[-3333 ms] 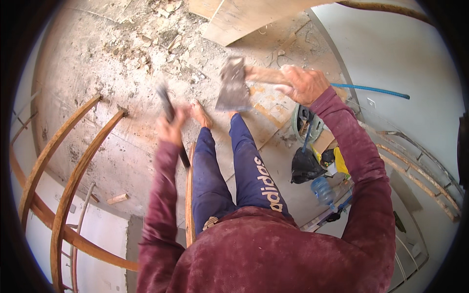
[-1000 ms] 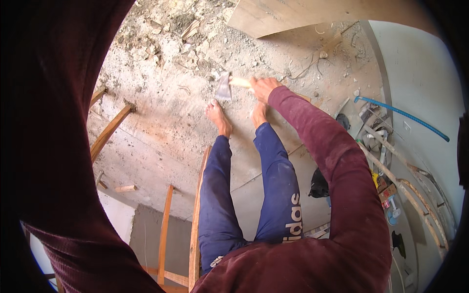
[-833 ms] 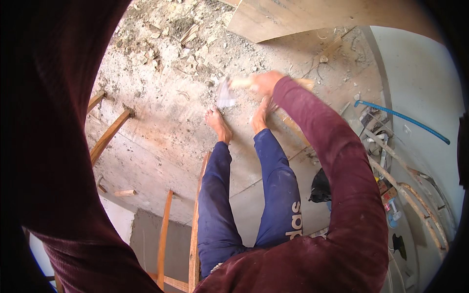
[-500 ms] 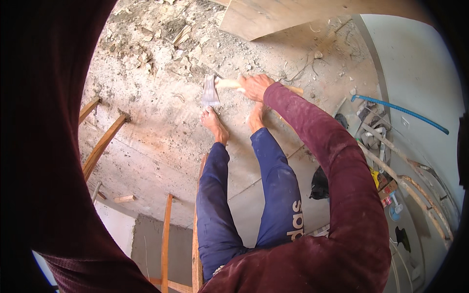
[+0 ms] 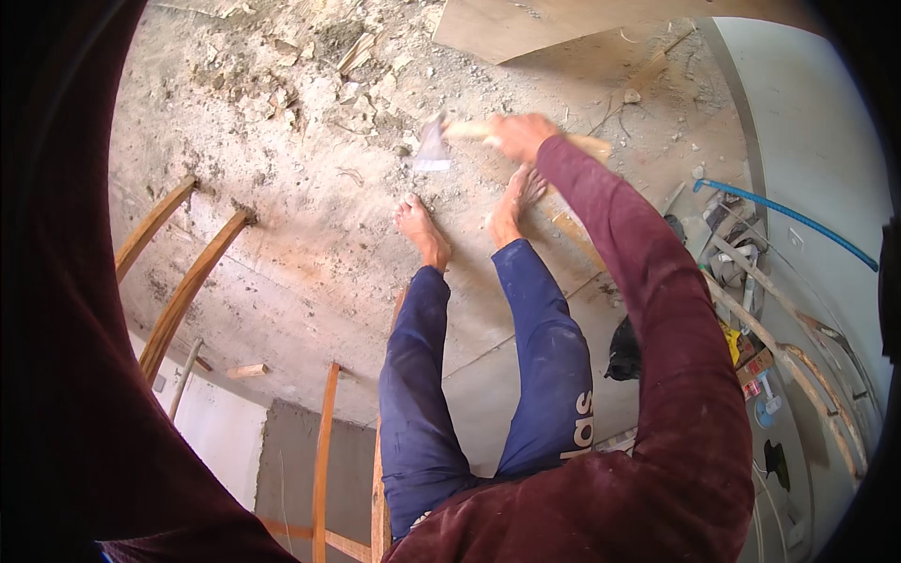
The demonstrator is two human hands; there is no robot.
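the right hand (image 5: 523,138) was closed round the wooden handle of a hatchet (image 5: 433,148), its blade edge turned toward the person, just beyond the bare left foot (image 5: 421,230) over the rubble-strewn floor (image 5: 310,188). the left hand was out of view beyond the maroon left sleeve (image 5: 80,375); its grip could not be told.

Your blue trousers (image 5: 535,338) carry pale lettering (image 5: 582,427) on the right thigh, only a few characters showing. A small pale mark (image 5: 421,518) at your left hip is too covered to read.
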